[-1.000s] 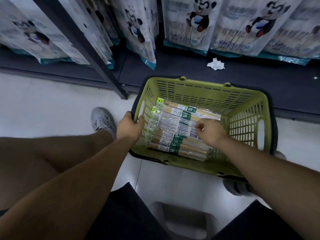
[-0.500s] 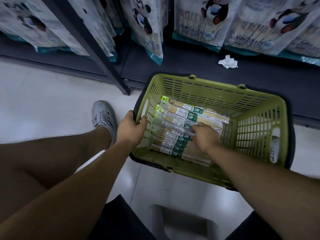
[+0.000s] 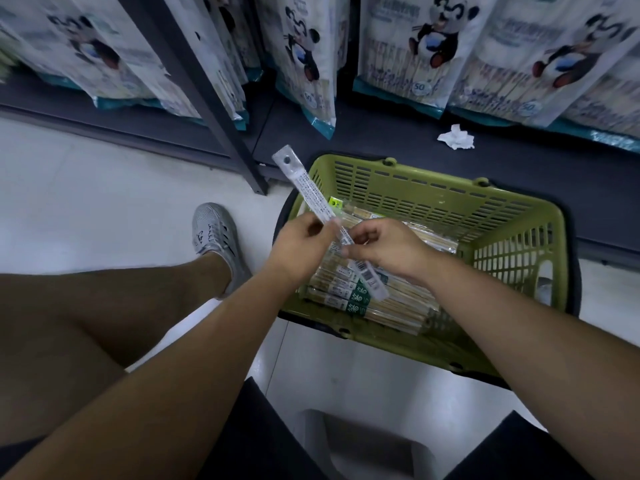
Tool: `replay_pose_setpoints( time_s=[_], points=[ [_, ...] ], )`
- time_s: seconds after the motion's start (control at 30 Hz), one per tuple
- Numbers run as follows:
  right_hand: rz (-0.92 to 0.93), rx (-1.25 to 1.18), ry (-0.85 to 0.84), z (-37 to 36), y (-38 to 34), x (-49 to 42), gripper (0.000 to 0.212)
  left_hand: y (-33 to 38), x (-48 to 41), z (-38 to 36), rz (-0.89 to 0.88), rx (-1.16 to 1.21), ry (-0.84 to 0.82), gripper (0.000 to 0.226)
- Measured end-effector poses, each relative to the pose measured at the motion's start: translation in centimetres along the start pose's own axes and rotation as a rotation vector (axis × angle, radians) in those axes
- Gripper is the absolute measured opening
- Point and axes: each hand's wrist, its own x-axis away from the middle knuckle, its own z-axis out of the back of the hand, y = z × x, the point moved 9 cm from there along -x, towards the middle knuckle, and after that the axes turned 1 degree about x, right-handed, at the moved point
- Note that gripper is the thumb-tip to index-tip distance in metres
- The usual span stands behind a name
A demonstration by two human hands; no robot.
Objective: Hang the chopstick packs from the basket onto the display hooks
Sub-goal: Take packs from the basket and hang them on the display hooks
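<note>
A green plastic basket (image 3: 433, 199) stands on the floor before the shelving, with several chopstick packs (image 3: 391, 306) lying in it. One long clear chopstick pack (image 3: 308, 188) is lifted above the basket's left rim, its back label facing me and its hang hole pointing up and left. My left hand (image 3: 299, 242) grips the pack's middle from the left. My right hand (image 3: 384, 245) pinches it just below from the right. No display hooks are in view.
Panda-printed bags (image 3: 408, 53) hang in rows above a dark bottom shelf (image 3: 398, 140). A crumpled white paper (image 3: 455, 136) lies on that shelf. A dark upright post (image 3: 221, 126) meets the floor left of the basket. My grey shoe (image 3: 214, 233) is on the white floor; a grey stool (image 3: 363, 445) is under me.
My left hand left the basket rim. My right hand lifted one pack out of the basket, and both hands now hold it above the rim.
</note>
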Motion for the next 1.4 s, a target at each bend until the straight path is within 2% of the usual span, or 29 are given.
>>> replay_pose_setpoints(
  time_s=[0.07,0.17,0.23,0.3,0.37,0.57,0.67,0.77,0.83,0.9,1.0,1.13,1.2,1.27,1.33,1.4],
  points=[
    [-0.014,-0.006,-0.057,-0.9,0.1,-0.2,0.016,-0.9,0.2,-0.3,0.101,0.284,-0.006,0.022],
    [-0.081,0.05,-0.044,-0.3,3.0,-0.7,0.014,-2.3,0.7,1.5,0.204,0.348,0.069,0.026],
    [-0.16,0.328,0.065,1.7,6.3,-1.1,0.027,-3.0,0.9,2.8,0.239,0.346,0.11,0.029],
    [-0.236,0.615,0.093,2.5,9.1,-1.1,0.045,-3.1,1.1,3.3,0.256,0.386,0.107,0.031],
    [-0.239,0.724,0.073,2.0,10.5,-1.4,0.054,-3.0,1.3,3.1,0.251,0.438,0.092,0.026],
    [-0.152,0.841,0.091,0.7,10.2,-3.3,0.039,-3.0,0.9,2.6,0.243,0.462,0.093,0.018],
    [-0.109,0.897,0.094,0.8,10.0,-3.6,0.039,-2.8,0.7,2.5,0.228,0.459,0.102,0.017],
    [-0.103,0.894,0.088,1.2,9.7,-3.4,0.04,-3.0,0.5,2.5,0.219,0.432,0.108,0.017],
    [-0.128,0.824,0.091,1.8,9.3,-3.2,0.032,-3.1,0.4,2.5,0.217,0.422,0.113,0.018],
    [-0.136,0.638,0.13,2.9,8.1,-3.0,0.02,-3.1,0.3,2.6,0.214,0.403,0.12,0.019],
    [-0.071,0.27,0.166,3.9,3.6,-2.5,0.014,-3.1,0.1,2.0,0.218,0.367,0.11,0.018],
    [0.098,0.102,0.059,2.0,-3.7,-1.6,0.008,-2.8,0.4,0.1,0.254,0.438,0.061,0.031],
    [0.149,0.095,0.038,0.5,-5.5,-1.3,0.014,-2.4,0.5,-0.8,0.268,0.559,0.034,0.038],
    [0.23,0.296,0.058,-0.8,-6.6,-1.1,0.026,-2.0,0.4,-1.4,0.264,0.67,0.003,0.041],
    [0.295,0.471,0.081,-1.6,-6.6,-1.0,0.026,-1.8,0.4,-1.5,0.225,0.677,-0.01,0.04],
    [0.282,0.44,0.027,-1.9,-5.7,-1.1,0.029,-1.9,0.4,-1.0,0.186,0.631,0.018,0.035]
  ],
)
